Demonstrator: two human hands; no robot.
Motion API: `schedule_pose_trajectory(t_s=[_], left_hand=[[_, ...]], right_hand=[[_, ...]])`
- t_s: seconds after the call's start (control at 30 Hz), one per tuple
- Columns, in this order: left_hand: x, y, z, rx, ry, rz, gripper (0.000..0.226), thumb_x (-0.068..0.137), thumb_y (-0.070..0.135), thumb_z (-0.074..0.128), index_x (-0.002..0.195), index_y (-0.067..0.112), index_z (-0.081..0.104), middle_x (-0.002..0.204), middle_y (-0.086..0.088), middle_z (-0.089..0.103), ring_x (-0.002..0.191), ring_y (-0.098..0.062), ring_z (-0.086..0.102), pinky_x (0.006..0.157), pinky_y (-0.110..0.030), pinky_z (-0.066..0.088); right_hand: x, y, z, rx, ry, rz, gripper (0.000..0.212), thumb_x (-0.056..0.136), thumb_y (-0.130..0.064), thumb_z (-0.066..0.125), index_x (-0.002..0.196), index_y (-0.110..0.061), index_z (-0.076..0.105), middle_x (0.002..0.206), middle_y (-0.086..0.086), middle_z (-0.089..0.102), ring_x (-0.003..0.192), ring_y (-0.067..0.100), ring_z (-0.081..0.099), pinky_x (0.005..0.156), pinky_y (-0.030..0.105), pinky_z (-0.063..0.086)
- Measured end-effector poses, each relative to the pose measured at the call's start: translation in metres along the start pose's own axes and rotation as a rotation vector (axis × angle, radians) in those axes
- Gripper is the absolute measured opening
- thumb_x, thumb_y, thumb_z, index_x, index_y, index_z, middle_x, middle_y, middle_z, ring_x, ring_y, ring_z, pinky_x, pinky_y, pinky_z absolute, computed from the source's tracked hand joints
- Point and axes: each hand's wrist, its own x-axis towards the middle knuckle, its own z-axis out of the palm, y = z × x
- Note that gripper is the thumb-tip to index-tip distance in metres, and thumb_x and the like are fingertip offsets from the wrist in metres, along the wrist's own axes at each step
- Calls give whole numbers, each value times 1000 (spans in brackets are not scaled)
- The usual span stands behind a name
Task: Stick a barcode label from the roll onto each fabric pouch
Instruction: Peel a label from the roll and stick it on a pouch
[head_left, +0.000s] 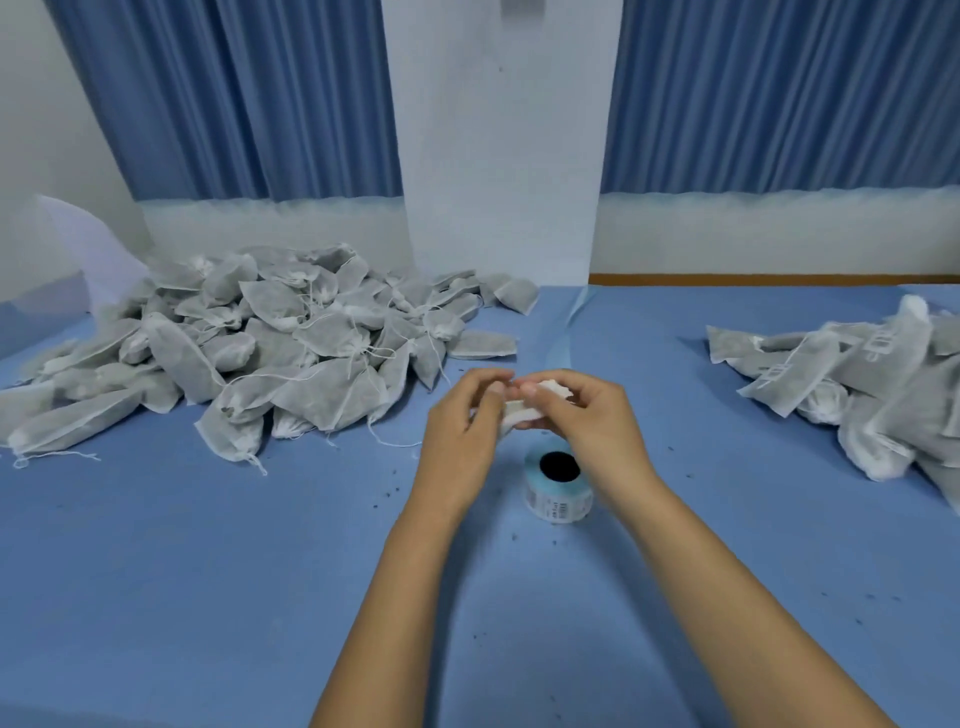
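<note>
My left hand (460, 421) and my right hand (582, 410) meet above the middle of the blue table, fingers curled round a small white fabric pouch (519, 413) held between them. The pouch is mostly hidden by my fingers; I cannot tell whether a label is on it. Just below my hands the label roll (558, 483) lies flat on the table, with a dark core, a pale blue edge and barcode labels on its outer face. A large heap of grey pouches with drawstrings (249, 343) lies at the left. A second heap of pouches bearing barcode labels (872, 384) lies at the right.
The blue table cover (208, 571) carries small dark crumbs around the roll. A white sheet or bag (88, 249) stands behind the left heap. Blue curtains and a white wall close off the far side.
</note>
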Motion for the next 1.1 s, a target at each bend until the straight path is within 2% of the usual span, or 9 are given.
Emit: schedule_pose_trajectory(t_s=[0.1,0.23,0.4,0.5,0.63,0.73,0.87,0.97,1.1], left_hand=[[5,-2,31,118,-196,50,11,89,39,58,100,41,57,92,20,66,85,7,60,72,-7,42],[18,-8,48,247,-292,96,35,83,35,74,113,39,56,94,13,65,87,0,61,76,-19,47],[32,-12,43,577,-251,176,21,89,30,64,109,35,63,70,16,59,67,-6,53,56,-16,38],[32,-19,38,472,-230,143,15,90,17,60,90,29,68,74,11,66,71,-8,59,60,-20,42],[26,-21,34,385,-225,186,41,79,12,41,107,28,68,95,20,70,89,2,63,75,-11,46],[22,-19,30,435,-282,329,55,72,2,39,110,29,67,93,27,62,80,8,58,68,-9,41],[17,-14,34,502,-238,335,21,83,39,53,95,33,69,85,26,66,65,3,57,63,-18,44],[15,-14,35,510,-181,251,25,83,54,59,79,32,70,72,24,67,66,-5,63,66,-34,50],[15,-14,25,582,-157,208,22,79,56,54,83,37,64,78,23,66,74,-6,62,68,-24,46]], right_hand=[[6,3,-30,4,-1,48,20,94,-10,55,95,0,72,92,18,73,87,30,71,81,33,55],[14,8,-69,72,-68,58,27,97,-18,50,96,-7,74,99,16,73,89,28,71,76,24,55],[28,16,-100,-3,56,-46,31,97,-17,48,83,-11,75,82,9,72,60,18,60,58,20,48],[32,23,-102,247,95,28,38,93,-18,48,64,-15,73,68,5,64,50,12,51,48,18,41],[33,27,-95,455,-3,149,23,85,-23,51,66,-10,57,60,1,51,50,11,48,49,18,41],[32,31,-90,524,-47,174,22,86,-22,51,68,-10,50,59,0,41,50,11,40,48,17,35],[32,35,-89,614,-28,190,24,86,-19,50,64,-13,57,58,-2,40,49,9,38,47,17,33],[31,36,-93,633,-66,197,27,88,-18,49,62,-14,56,58,-2,37,50,10,36,47,18,33],[30,34,-102,634,-74,236,32,89,-23,50,58,-16,51,56,-3,34,49,10,34,47,19,34]])
